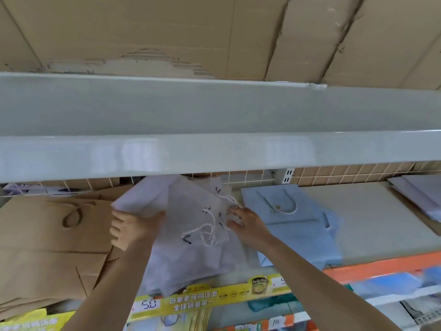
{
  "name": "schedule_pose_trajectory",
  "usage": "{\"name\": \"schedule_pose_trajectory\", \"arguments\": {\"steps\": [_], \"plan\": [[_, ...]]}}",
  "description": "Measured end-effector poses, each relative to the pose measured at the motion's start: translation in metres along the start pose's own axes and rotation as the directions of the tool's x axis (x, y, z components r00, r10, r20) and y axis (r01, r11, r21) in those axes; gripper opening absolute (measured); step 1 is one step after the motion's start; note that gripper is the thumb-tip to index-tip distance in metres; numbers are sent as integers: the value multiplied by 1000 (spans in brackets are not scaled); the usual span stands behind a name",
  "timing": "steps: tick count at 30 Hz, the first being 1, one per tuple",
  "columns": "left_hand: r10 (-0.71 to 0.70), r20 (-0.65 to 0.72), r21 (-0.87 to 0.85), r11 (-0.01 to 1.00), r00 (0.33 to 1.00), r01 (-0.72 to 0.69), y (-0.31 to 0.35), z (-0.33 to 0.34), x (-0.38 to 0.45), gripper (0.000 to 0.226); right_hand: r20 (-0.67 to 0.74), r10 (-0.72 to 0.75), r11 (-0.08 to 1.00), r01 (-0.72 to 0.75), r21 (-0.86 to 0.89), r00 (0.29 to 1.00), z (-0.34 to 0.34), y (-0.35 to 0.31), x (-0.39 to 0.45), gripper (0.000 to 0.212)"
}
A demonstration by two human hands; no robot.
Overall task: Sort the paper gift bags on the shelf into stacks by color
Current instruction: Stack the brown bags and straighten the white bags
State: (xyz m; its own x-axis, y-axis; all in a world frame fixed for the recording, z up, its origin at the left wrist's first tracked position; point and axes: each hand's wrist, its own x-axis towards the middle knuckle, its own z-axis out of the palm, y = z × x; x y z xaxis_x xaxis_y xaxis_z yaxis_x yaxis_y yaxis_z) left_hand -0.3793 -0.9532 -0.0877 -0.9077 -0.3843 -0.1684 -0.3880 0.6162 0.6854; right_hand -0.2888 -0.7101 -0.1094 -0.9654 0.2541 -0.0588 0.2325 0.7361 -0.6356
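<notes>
A loose pile of white paper gift bags (pixel 188 254) with white rope handles lies flat in the middle of the shelf. My left hand (pixel 132 229) grips the left edge of the upper white bags, thumb on top and fingers curled underneath. My right hand (pixel 243 223) rests on the right side of the pile, fingers curled at the rope handles. To the left lies a stack of brown kraft bags (pixel 47 247). To the right lies a stack of light blue bags (pixel 298 230) with a small crown mark.
The grey upper shelf board (pixel 214 130) hangs low over the bags, with cardboard boxes (pixel 167 32) on it. More white bags (pixel 420 194) lie at the far right. A wire grid (pixel 346 174) backs the shelf. Yellow and orange price strips (pixel 202 297) line the front edge.
</notes>
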Motion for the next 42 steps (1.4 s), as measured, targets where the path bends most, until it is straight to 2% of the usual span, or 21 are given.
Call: {"name": "schedule_pose_trajectory", "arguments": {"steps": [2, 5, 7, 11, 14, 17, 21, 24, 28, 33, 36, 39, 42], "plan": [[67, -10, 71, 995, 998, -67, 0, 1, -1, 123, 1, -1, 999, 1, 35, 1000, 1, -1, -3, 46], [177, 35, 264, 948, 984, -180, 0, 3, -6, 99, -19, -4, 999, 5, 52, 1000, 2, -2, -3, 39], [223, 111, 332, 910, 968, -248, 0, 5, -9, 89, -36, 6, 998, -3, 69, 999, 3, -1, -4, 36], [274, 173, 419, 849, 946, -323, 0, 9, -14, 86, -43, 14, 997, -11, 70, 999, 1, 3, -8, 34], [346, 170, 408, 828, 923, -385, -2, 12, -14, 84, -34, 19, 997, -16, 70, 999, -4, 5, -12, 33], [358, 188, 401, 822, 915, -404, -3, 10, -17, 79, -28, 33, 997, -31, 71, 999, -10, 7, -15, 30], [400, 211, 355, 819, 892, -451, 3, 3, -22, 58, -58, 54, 996, -49, 70, 997, -18, 12, -20, 26], [445, 200, 250, 838, 873, -485, 12, -3, -30, 42, -103, 86, 993, -77, 92, 991, -28, 15, -24, 21], [463, 262, 157, 845, 847, -511, 28, -9, -46, 29, -126, 139, 987, -127, 95, 982, -45, 23, -35, 18], [515, 317, 201, 784, 796, -587, 44, -8, -69, 26, -146, 156, 985, -142, 100, 977, -79, 41, -53, 19], [508, 319, 252, 769, 800, -588, 47, -2, -84, 27, -164, 132, 989, -119, 88, 978, -102, 54, -63, 19], [442, 334, 292, 791, 833, -537, 43, 4, -98, 38, -154, 114, 990, -99, 101, 982, -121, 72, -76, 16], [444, 249, 256, 827, 861, -501, 40, 16, -124, 31, -90, 84, 994, -77, 76, 992, -137, 93, -88, 18]]}}
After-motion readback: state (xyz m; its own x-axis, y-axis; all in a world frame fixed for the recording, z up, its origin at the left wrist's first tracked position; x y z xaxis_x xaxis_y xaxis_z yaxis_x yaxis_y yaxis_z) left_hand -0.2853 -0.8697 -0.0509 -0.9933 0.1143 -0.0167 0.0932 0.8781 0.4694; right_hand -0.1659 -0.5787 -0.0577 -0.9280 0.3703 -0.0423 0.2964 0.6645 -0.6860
